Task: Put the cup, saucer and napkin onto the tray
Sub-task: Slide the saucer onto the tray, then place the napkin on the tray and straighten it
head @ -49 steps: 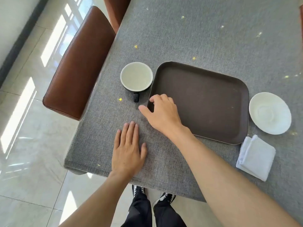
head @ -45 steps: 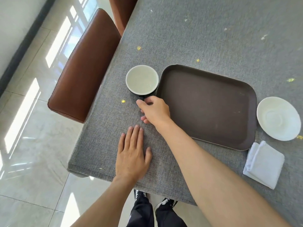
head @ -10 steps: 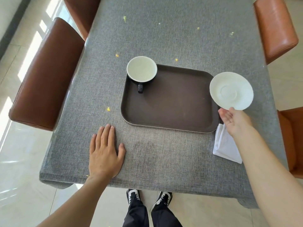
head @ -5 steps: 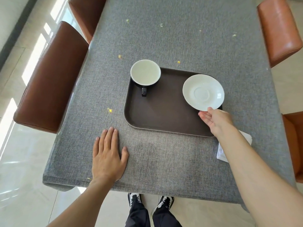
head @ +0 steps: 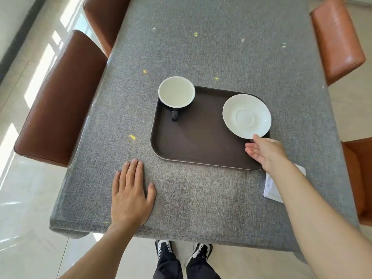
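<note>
The dark brown tray (head: pixel 193 143) lies in the middle of the grey table. A cup (head: pixel 176 91), white inside and black outside, stands in the tray's far left corner with its handle pointing toward me. The white saucer (head: pixel 246 115) is over the tray's right end, and its right rim reaches the tray's edge. My right hand (head: pixel 263 152) grips the saucer's near rim, thumb on top and fingers below. The folded white napkin (head: pixel 271 188) lies on the table right of the tray, partly hidden by my right forearm. My left hand (head: pixel 130 196) rests flat on the table, fingers spread.
Brown leather chairs (head: pixel 60 101) stand along the table's left side, and orange ones (head: pixel 336 37) along its right side. The table's near edge (head: pixel 181 236) is just above my shoes. Small yellow specks dot the cloth.
My right hand has carried the saucer leftward from beside the tray and over the tray's right end, lowering it. The cup went onto the tray before that. My left hand has stayed flat.
</note>
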